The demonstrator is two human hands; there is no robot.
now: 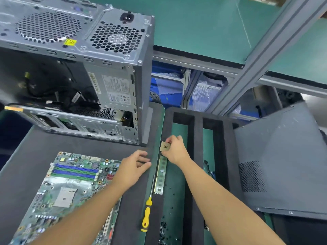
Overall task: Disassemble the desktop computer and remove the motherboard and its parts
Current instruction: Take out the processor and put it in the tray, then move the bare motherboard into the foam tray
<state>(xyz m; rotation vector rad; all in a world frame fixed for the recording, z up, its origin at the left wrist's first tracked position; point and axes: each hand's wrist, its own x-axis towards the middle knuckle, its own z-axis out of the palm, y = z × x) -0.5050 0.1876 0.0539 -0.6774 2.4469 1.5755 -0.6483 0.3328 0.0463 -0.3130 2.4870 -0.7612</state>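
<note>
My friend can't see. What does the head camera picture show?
The right hand pinches a square processor chip near a memory stick lying along a black foam tray's edge. The left hand rests on the dark mat beside the motherboard.

The case [113,55] is silver-grey, its vents a honeycomb of holes, with a yellow sticker [70,42]. The motherboard [70,188] is green, with blue and green slots [76,171] and a silver socket [65,197]. The screwdriver [146,214] handle is yellow and black. The RAM stick [161,174] is green and the chip [165,146] tan-gold. The mat [26,156] is dark grey and the surface [203,23] teal-green. The panel [286,156] is grey with a dotted patch.
</note>
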